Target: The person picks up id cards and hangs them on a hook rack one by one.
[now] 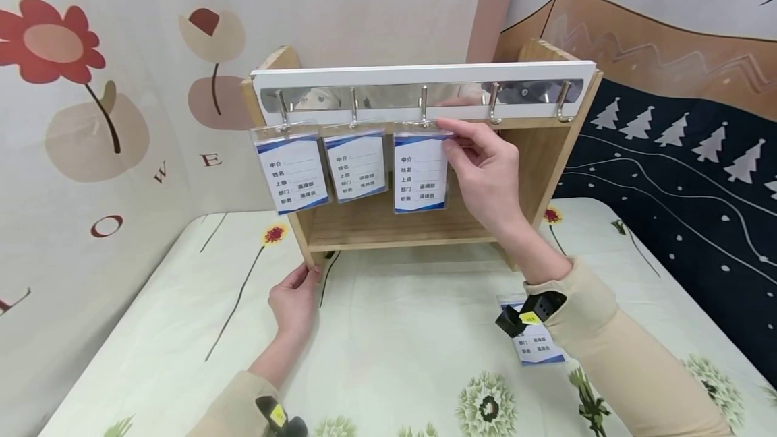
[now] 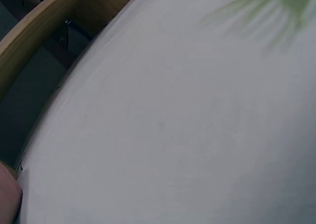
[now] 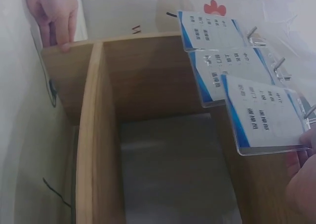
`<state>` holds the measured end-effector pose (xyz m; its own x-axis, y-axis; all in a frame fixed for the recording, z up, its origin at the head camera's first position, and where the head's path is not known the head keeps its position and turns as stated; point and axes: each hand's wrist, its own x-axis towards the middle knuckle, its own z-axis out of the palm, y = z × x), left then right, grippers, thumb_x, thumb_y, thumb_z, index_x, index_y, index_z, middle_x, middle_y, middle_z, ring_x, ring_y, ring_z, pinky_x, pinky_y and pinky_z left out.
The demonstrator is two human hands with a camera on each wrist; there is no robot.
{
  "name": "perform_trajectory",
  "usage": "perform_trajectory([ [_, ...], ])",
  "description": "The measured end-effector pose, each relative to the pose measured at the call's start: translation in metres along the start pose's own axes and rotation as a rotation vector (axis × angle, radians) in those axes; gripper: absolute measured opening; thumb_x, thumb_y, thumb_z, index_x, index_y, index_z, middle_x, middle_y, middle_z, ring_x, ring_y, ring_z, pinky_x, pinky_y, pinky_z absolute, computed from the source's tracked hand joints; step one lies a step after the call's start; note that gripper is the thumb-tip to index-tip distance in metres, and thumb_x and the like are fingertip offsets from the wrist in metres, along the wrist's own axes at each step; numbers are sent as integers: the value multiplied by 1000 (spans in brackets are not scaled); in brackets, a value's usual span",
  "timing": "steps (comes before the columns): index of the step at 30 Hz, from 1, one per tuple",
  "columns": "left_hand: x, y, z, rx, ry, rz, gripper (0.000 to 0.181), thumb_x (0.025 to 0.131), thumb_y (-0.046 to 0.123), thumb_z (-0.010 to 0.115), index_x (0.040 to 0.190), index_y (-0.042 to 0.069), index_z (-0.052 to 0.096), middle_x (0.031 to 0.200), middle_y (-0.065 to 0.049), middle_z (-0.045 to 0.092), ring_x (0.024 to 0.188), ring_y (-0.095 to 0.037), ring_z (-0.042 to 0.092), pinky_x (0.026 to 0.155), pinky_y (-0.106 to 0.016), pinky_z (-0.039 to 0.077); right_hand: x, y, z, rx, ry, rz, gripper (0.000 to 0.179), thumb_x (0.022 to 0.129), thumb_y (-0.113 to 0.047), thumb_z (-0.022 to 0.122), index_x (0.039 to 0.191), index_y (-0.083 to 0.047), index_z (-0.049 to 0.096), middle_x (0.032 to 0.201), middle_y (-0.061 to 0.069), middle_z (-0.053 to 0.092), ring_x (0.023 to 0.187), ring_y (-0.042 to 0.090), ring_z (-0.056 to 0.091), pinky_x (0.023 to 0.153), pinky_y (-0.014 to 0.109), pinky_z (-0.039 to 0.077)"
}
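Between thumb and fingers, my right hand [image 1: 485,170] pinches the upper right corner of a clear-sleeved name badge [image 1: 420,174], which is at the middle hook [image 1: 424,103] of a metal hook strip. Two similar badges hang to its left, one at the far-left hook [image 1: 294,174] and one at the second hook [image 1: 357,167]. Low at the front left, my left hand [image 1: 295,302] grips the foot of the wooden shelf [image 1: 400,228]. The right wrist view shows the pinched badge [image 3: 264,118] nearest the camera, with the right fingers [image 3: 302,157] at its top edge.
Another badge [image 1: 537,346] lies on the flower-print tablecloth [image 1: 394,329], partly covered by the right wrist's camera [image 1: 531,312]. Two more hooks, a fourth [image 1: 494,103] and a fifth [image 1: 564,101], stick out at the right. A patterned curtain [image 1: 376,5] hangs behind the shelf.
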<state>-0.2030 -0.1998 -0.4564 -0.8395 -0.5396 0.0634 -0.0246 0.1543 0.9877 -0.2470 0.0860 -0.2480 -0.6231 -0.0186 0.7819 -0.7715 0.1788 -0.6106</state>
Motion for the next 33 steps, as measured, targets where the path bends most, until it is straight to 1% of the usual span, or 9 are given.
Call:
perform_trajectory([
  [5, 0, 0, 0, -6, 5, 6, 34, 97, 16, 70, 128, 0, 70, 119, -20, 70, 80, 13, 62, 73, -6, 51, -2, 2, 2, -24, 20, -44, 29, 95, 9, 66, 122, 1, 73, 111, 11, 71, 94, 11, 62, 84, 23, 55],
  [7, 1, 0, 0, -5, 6, 7, 34, 97, 16, 69, 128, 0, 70, 119, -20, 70, 81, 12, 63, 73, -6, 50, -3, 2, 3, -26, 28, -59, 29, 95, 10, 66, 122, 1, 73, 110, 11, 70, 95, 10, 62, 85, 23, 55],
  [9, 0, 0, -1, 0, 4, 3, 34, 98, 16, 69, 128, 0, 70, 119, -20, 70, 86, 7, 66, 73, -6, 50, -4, 2, 4, -17, 32, -71, 30, 95, 10, 65, 122, 2, 72, 111, 12, 70, 97, 12, 62, 86, 23, 55],
  [13, -1, 0, 0, 21, -6, -7, 35, 99, 18, 68, 129, 2, 69, 121, -19, 70, 101, -12, 70, 73, -6, 50, -7, 4, 4, 4, 44, -93, 30, 94, 12, 65, 122, 3, 72, 113, 13, 70, 99, 17, 63, 87, 25, 55],
  [20, -1, 1, 0, 22, -2, -5, 34, 98, 17, 69, 129, 2, 69, 121, -19, 70, 106, -18, 70, 73, -6, 50, -13, 8, 0, 62, 79, -106, 29, 90, 14, 69, 119, 8, 72, 111, 16, 69, 99, 19, 65, 90, 29, 57],
  [21, -2, 2, 0, 23, -6, -6, 34, 99, 17, 68, 129, 2, 69, 122, -18, 70, 108, -22, 69, 74, -6, 50, -14, 8, -1, 61, 80, -103, 29, 90, 14, 70, 118, 8, 72, 111, 16, 69, 100, 19, 65, 91, 30, 56],
  [24, -2, 1, 1, 25, 0, -3, 34, 99, 17, 68, 129, 1, 69, 121, -19, 70, 105, -18, 69, 73, -6, 50, -20, 10, -7, 44, 75, -83, 30, 89, 14, 71, 118, 8, 72, 112, 15, 69, 103, 20, 65, 95, 31, 55],
  [30, -2, 0, 2, 6, 21, 3, 33, 97, 15, 70, 127, 1, 70, 118, -20, 71, 85, 7, 65, 72, -6, 50, -34, 15, -22, -1, 43, -49, 32, 88, 13, 73, 120, 8, 71, 115, 14, 69, 105, 21, 64, 97, 31, 54],
  [33, -1, 0, 1, 8, 22, 6, 33, 97, 15, 70, 127, 1, 70, 118, -20, 71, 84, 8, 65, 72, -6, 50, -41, 17, -31, -40, 7, -45, 34, 88, 13, 73, 122, 7, 70, 116, 14, 69, 105, 19, 65, 96, 27, 54],
])
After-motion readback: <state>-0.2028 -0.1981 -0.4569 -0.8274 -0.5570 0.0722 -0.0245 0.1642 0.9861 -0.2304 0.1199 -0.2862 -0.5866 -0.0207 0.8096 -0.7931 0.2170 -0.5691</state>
